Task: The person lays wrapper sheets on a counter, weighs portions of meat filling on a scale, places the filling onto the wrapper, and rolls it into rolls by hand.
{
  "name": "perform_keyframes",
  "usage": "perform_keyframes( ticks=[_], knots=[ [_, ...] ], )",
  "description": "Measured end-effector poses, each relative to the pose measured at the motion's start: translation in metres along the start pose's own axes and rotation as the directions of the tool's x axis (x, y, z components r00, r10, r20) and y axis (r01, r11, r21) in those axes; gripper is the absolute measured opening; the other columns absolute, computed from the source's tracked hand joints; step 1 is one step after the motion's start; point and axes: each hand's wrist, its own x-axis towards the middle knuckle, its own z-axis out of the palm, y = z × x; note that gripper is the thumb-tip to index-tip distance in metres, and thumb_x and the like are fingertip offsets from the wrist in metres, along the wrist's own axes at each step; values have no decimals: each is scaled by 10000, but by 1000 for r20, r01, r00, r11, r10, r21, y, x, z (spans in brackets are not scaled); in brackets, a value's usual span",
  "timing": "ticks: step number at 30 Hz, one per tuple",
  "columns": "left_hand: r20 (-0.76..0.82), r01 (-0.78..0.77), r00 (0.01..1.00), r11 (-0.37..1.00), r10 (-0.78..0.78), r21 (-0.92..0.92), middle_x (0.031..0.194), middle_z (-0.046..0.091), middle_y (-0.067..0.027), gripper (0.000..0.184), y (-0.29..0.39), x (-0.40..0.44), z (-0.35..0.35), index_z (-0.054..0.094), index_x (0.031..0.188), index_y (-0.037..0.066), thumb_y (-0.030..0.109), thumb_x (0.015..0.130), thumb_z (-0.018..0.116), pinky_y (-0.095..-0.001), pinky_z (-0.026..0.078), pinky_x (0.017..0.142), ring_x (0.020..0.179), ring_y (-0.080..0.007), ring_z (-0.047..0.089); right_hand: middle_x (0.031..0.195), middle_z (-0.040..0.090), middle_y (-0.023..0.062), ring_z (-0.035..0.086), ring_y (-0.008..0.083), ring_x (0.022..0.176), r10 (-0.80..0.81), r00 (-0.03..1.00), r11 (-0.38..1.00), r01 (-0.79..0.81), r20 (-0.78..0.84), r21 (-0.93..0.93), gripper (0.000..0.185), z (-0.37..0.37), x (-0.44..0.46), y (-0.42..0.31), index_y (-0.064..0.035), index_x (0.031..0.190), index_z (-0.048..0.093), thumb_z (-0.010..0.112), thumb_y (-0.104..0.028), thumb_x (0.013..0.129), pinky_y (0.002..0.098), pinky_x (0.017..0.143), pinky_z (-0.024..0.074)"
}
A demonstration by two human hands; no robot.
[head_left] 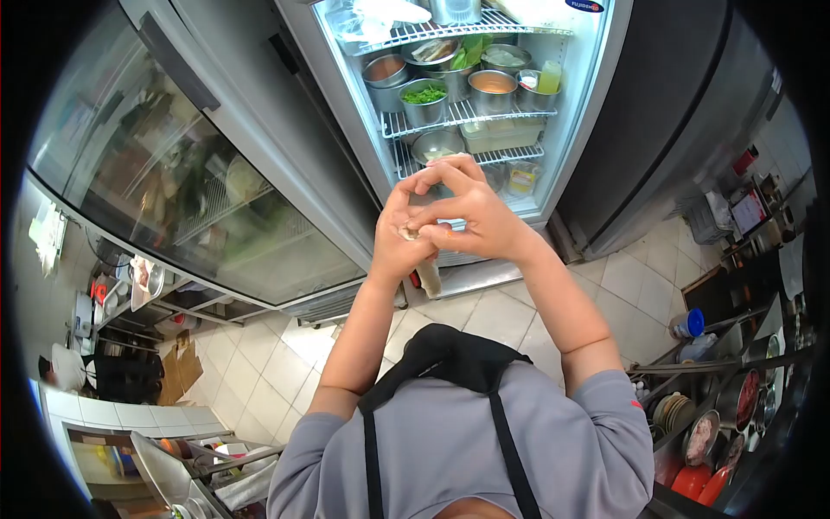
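Note:
My left hand point(396, 246) and my right hand point(475, 212) meet in front of the open fridge point(546, 212). The fingers of my right hand are bent and pinch at the palm side of my left hand. A small pale scrap point(409, 232) shows between them, too small to name. My left fingers curl round toward my right hand. Below the left hand hangs a pale, limp strip point(430, 278); its upper end is hidden by the hands, so what it is cannot be made out.
Wire shelves point(510, 114) in the fridge carry a metal pot of chopped greens point(424, 93), a pot of orange liquid point(494, 85) and a lidded plastic box point(501, 134). A glass fridge door point(216, 173) stands left, a dark cabinet point(648, 121) right. Another person point(112, 376) is far left.

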Motion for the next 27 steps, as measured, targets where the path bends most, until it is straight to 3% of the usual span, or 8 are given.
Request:
perform_keyframes(
  ticks=[6,9,13,17,18,21,22,27],
  knots=[
    [-79,-93,992,995,96,47,643,535,17,500,-15,13,-5,429,1182,14,19,721,623,-178,377,438,516,-44,480,1046,507,67,380,294,1113,4,999,988,-11,-48,-155,151,20,-3,-7,-121,823,681,663,-245,739,409,977,310],
    [-12,104,994,994,-104,-40,614,498,19,498,-7,18,-11,433,1179,3,15,724,636,-174,370,445,502,-41,460,1094,499,58,365,263,1153,185,974,974,-164,-129,157,214,28,-19,20,-124,922,666,653,-270,766,392,987,310],
    [0,-14,1000,911,15,-412,505,413,0,341,-34,24,-33,560,780,46,357,910,516,-225,353,394,393,-95,388,1185,474,60,433,158,1139,627,752,301,-475,204,827,420,76,-79,57,-100,1184,522,665,-230,812,318,918,374],
    [-226,-108,974,866,-5,-488,450,332,-8,509,-43,25,-47,464,606,99,457,955,373,-245,309,360,352,-116,340,1011,577,66,547,149,970,502,672,410,-739,545,534,452,95,-101,54,-32,1172,503,683,-211,798,293,818,437],
    [-38,-90,996,801,84,-592,523,393,-25,480,-57,22,-74,483,639,107,458,951,381,-289,459,501,472,-159,458,959,596,65,565,151,930,493,619,459,-782,612,422,444,93,-102,62,-27,1157,512,688,-210,793,296,797,448],
    [-337,-209,940,678,-60,-704,739,560,-75,463,-53,10,-79,567,748,94,471,942,383,-399,495,815,801,-223,581,940,635,116,615,255,855,549,663,772,-635,509,-6,361,48,-70,61,-25,1034,559,697,-186,743,374,745,470],
    [-192,-54,966,593,-172,-803,1020,598,-148,530,-43,-1,-80,583,1040,39,523,907,416,-503,338,1023,1124,-273,491,926,633,116,612,259,867,530,705,827,-553,471,-104,313,34,-59,65,-39,1000,568,679,-170,739,373,748,461],
    [451,599,800,567,-396,-565,1073,585,-213,835,-82,-39,-90,361,1300,-60,602,816,518,-360,510,802,944,-254,608,825,595,23,583,199,859,198,854,796,146,481,-588,175,7,-15,64,-119,856,597,653,-132,691,335,766,407]
  ],
)
